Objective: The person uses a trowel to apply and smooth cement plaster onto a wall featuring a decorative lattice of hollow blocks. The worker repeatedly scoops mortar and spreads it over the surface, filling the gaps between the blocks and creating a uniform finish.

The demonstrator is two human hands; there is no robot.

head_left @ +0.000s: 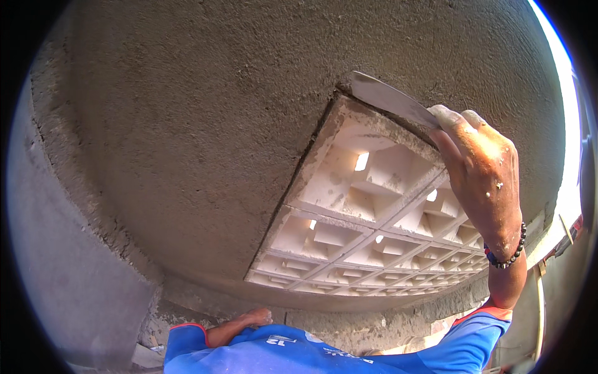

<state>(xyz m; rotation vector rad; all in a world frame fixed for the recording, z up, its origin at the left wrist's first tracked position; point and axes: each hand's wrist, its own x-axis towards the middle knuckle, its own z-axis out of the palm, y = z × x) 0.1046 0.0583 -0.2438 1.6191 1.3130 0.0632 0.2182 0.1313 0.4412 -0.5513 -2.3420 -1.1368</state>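
My right hand (483,165), dusted with pale mortar, is closed around a trowel (392,98) whose handle is hidden in the grip. The thin metal blade points left and lies along the top edge of a vent-block panel (389,221), its tip near the panel's upper left corner. Grey mortar plaster (205,143) with a rough, damp-looking surface surrounds the panel. A dark narrow gap runs down the panel's left side. Low by my body, my left hand (256,316) has its fingers curled in, with nothing visible in it.
At the left, the plaster ends in a ragged edge beside a smoother grey wall (68,224). A rough ledge (361,321) runs below the panel. A pale pole (540,311) stands at the lower right. Bright daylight comes in along the right edge.
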